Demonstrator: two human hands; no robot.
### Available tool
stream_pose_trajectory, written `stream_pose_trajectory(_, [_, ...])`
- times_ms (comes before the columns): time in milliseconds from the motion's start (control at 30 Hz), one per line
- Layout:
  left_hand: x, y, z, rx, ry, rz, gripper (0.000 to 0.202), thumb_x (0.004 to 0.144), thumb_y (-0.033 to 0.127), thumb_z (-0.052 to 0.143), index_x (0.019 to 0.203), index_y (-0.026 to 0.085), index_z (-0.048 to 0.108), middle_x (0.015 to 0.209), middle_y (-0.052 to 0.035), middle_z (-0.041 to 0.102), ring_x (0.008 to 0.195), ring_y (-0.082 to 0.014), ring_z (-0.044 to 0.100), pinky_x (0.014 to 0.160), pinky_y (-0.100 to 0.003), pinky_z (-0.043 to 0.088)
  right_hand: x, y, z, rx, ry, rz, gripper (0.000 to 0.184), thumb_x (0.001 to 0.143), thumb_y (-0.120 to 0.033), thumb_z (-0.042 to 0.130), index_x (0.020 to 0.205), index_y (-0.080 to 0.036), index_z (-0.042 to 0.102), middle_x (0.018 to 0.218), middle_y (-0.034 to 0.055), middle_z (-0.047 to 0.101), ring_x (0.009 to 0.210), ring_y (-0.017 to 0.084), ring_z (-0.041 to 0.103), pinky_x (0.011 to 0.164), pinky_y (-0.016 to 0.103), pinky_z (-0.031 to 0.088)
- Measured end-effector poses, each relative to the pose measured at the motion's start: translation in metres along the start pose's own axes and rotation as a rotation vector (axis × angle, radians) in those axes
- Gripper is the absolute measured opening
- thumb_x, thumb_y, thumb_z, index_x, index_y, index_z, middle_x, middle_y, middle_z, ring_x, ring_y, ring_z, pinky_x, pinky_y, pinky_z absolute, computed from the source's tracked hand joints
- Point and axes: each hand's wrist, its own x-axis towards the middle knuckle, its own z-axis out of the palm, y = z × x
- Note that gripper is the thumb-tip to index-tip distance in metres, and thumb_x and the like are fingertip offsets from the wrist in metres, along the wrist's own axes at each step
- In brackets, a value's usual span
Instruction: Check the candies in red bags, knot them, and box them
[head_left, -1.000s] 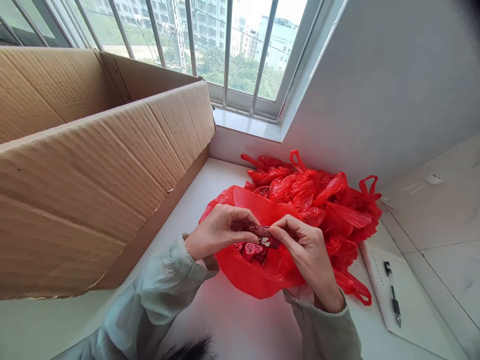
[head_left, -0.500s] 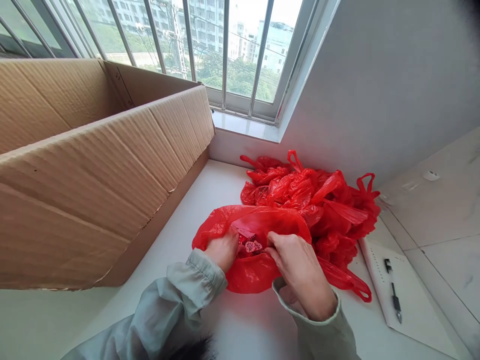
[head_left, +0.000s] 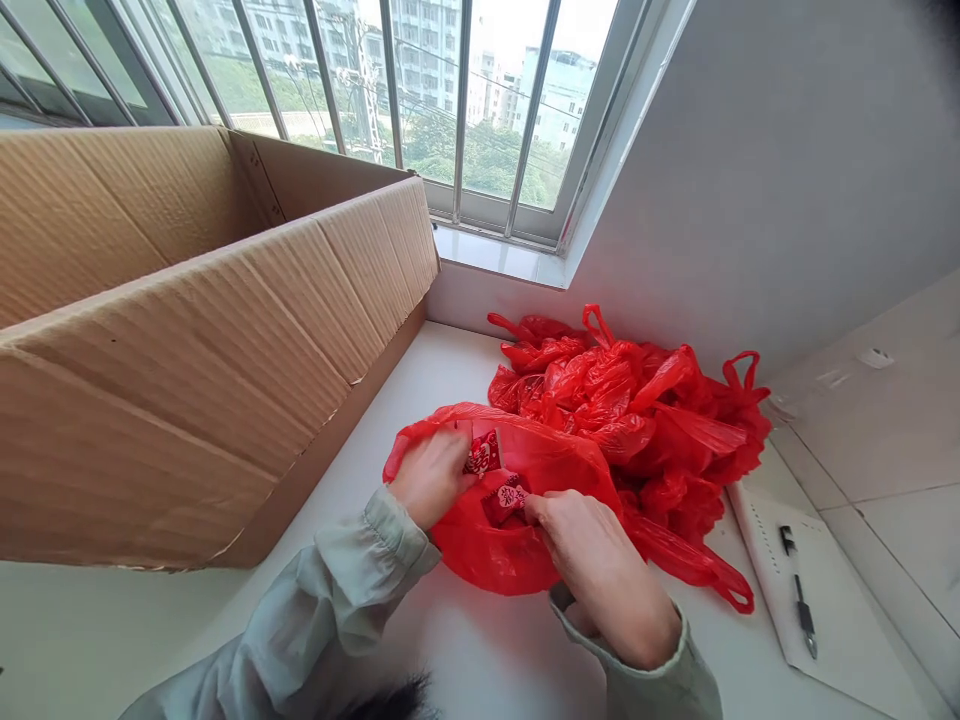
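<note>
An open red plastic bag point(head_left: 499, 560) lies on the white tabletop with its mouth spread toward me. My left hand point(head_left: 433, 472) reaches into the left side of the bag, its fingers closed at a small red packet point(head_left: 484, 453) printed with light characters. From the right, my right hand point(head_left: 589, 545) reaches in, with thumb and fingertips pinching the edge of another small red packet point(head_left: 510, 497) that bears a pink printed patch. The undersides of both packets and some of my fingertips are hidden.
A large open cardboard box point(head_left: 300, 330) stands along the left. Several crumpled red plastic bags point(head_left: 637, 400) are heaped behind and right of the open bag. A notebook point(head_left: 832, 600) with a black pen point(head_left: 801, 595) lies at the right. A barred window point(head_left: 487, 130) is behind.
My left hand has moved up and left inside the bag, with a red packet now showing at its fingers. The right-hand packet shows more clearly. The view has shifted slightly.
</note>
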Motion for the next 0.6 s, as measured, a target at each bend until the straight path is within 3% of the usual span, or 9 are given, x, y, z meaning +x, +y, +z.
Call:
stream_pose_trajectory(167, [0.003, 0.005, -0.017, 0.012, -0.014, -0.028, 0.021, 0.084, 0.019, 0.072, 0.097, 0.012, 0.057, 0.098, -0.0087, 0.062, 0.09, -0.0257, 0.058, 0.075, -0.037, 0.043, 0.002, -0.004, 0.005, 0.028, 0.021, -0.125, 0.027, 0.061, -0.002, 0.067, 0.081, -0.02, 0.061, 0.081, 0.001, 0.071, 0.069, 0.019, 0.063, 0.055, 0.03, 0.024])
stream_pose_trajectory(267, [0.003, 0.009, -0.023, -0.045, -0.031, 0.001, 0.023, 0.081, 0.02, 0.074, 0.087, 0.016, 0.053, 0.088, -0.0041, 0.059, 0.081, -0.024, 0.055, 0.066, -0.033, 0.036, 0.009, 0.0, 0.008, 0.138, 0.07, -0.108, 0.017, 0.075, -0.006, 0.063, 0.085, -0.02, 0.063, 0.085, 0.0023, 0.072, 0.074, 0.02, 0.066, 0.06, 0.028, 0.033])
stream_pose_trajectory(367, [0.001, 0.012, -0.027, -0.141, -0.045, 0.075, 0.029, 0.077, 0.02, 0.077, 0.081, 0.019, 0.048, 0.077, 0.0018, 0.054, 0.074, -0.02, 0.051, 0.062, -0.031, 0.031, 0.019, 0.006, 0.009, 0.351, 0.262, -0.031, 0.011, 0.093, -0.019, 0.054, 0.097, -0.02, 0.064, 0.091, 0.005, 0.072, 0.08, 0.019, 0.067, 0.068, 0.028, 0.042])
stream_pose_trajectory(467, [0.0, 0.015, -0.027, -0.269, -0.053, 0.163, 0.031, 0.075, 0.018, 0.077, 0.083, 0.019, 0.048, 0.075, 0.005, 0.052, 0.07, -0.0162, 0.048, 0.062, -0.028, 0.031, 0.025, 0.012, 0.006, 0.6, 0.41, -0.028, 0.019, 0.089, -0.032, 0.065, 0.104, -0.02, 0.062, 0.095, 0.0036, 0.071, 0.082, 0.018, 0.066, 0.074, 0.028, 0.046])
stream_pose_trajectory(600, [-0.002, 0.016, -0.028, -0.458, -0.094, 0.248, 0.034, 0.071, 0.023, 0.082, 0.088, 0.019, 0.053, 0.078, 0.0056, 0.058, 0.069, -0.0138, 0.051, 0.061, -0.026, 0.036, 0.024, 0.016, 0.001, 0.874, 0.357, -0.076, 0.015, 0.089, -0.032, 0.062, 0.081, -0.021, 0.057, 0.075, -0.0032, 0.06, 0.067, 0.013, 0.056, 0.065, 0.024, 0.044])
